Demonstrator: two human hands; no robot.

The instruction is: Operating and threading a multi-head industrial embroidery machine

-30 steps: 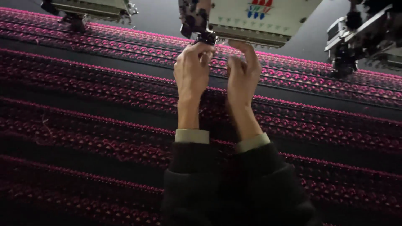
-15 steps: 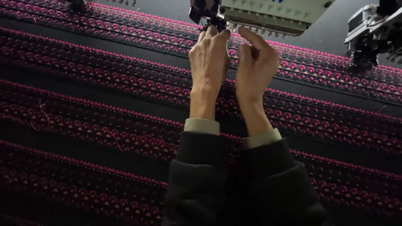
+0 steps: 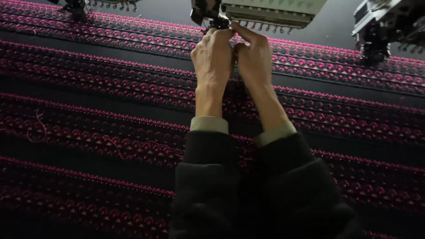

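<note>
Up at the top, the pale sewing head (image 3: 265, 9) of a big stitching machine was reached by both hands. The left hand (image 3: 213, 55) and the right hand (image 3: 254, 57) were held side by side, touching, just under the row of small needles (image 3: 261, 25). The fingers (image 3: 221, 34) of both hands were pinched narrow at the dark metal part (image 3: 217, 22) on the head's left end. Something very thin may have been held there, but it could not be told. Black sleeves (image 3: 248, 186) with pale cuffs (image 3: 209, 124) were worn on both arms. Under the hands, a wide black cloth (image 3: 88, 106) was spread out, covered with rows of pink stitched patterns. Two more machine heads were seen, one far left (image 3: 79, 5) and one far right (image 3: 385, 26).
</note>
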